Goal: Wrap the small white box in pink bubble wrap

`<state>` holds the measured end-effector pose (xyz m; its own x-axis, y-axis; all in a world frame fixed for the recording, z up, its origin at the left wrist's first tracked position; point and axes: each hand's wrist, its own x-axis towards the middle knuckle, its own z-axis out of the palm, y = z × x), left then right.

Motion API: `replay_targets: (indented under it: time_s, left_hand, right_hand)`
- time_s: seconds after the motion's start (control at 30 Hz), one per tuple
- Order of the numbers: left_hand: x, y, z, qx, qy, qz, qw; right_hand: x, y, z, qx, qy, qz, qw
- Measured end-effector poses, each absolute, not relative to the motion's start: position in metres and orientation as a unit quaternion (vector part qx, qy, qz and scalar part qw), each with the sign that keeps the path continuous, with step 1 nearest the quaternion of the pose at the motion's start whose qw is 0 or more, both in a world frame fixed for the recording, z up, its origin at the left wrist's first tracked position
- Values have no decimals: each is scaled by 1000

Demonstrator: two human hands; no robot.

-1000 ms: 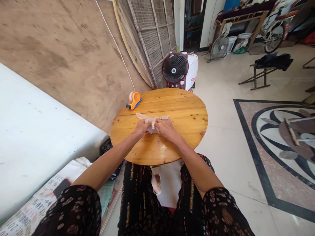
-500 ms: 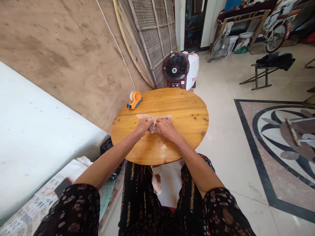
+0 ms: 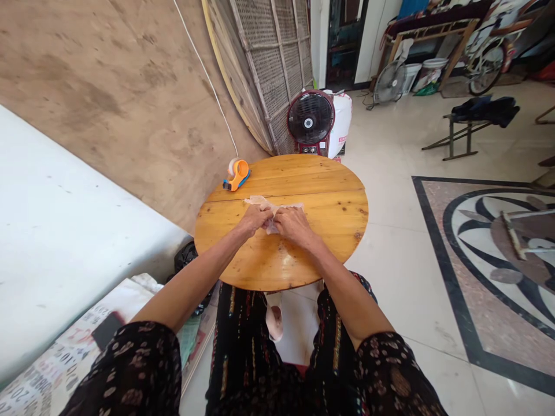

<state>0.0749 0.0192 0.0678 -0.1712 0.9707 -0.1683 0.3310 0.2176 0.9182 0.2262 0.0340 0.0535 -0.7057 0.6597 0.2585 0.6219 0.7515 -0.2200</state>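
A thin, whitish, see-through plastic bag or sheet (image 3: pixel 259 200) lies crumpled on the round wooden table (image 3: pixel 277 271). My left hand (image 3: pixel 256 218) has its fingers closed on the sheet's near middle. Right beside it, my right hand (image 3: pixel 291 222) is also closed on the sheet, fingers bent down towards the tabletop. The two hands almost touch, and the sheet spreads out beyond them to the left and right. Whether anything is inside the plastic is hidden by my fingers. An orange tape dispenser (image 3: pixel 239 172) with a roll of tape stands at the table's far left edge.
Behind the table stands a dark red fan (image 3: pixel 310 118) beside a white sack (image 3: pixel 341 124). A plywood board (image 3: pixel 108 86) rises at the left. Papers (image 3: pixel 65 346) lie low on the left, and a folding stool (image 3: pixel 466 133) holds dark cloth at the right.
My left hand has shifted slightly, its fingers rolling inward, and the sheet's left part is more bunched and raised. My right hand stays nearly in place.
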Motion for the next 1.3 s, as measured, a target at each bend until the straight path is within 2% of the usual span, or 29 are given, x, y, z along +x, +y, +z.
replay_targets:
  time_s: [0.33,0.53,1.13,1.23,1.3]
  left_hand:
    - [67,15,79,520,617,339,483]
    - [67,15,82,520,614,334,492]
    - [64,16,89,471,606,339,544]
    - [63,12,77,482,610,371,508]
    - [62,4,62,488,623,425,439]
  right_hand:
    - [234,37,54,-363,-891,166,219]
    - [236,36,55,-300,-894,199,267]
    - [245,35,53,-297,-923,156,188]
    - [244,34,55,-300,-923,154,187]
    - [244,35,56,-307,-922,154,181]
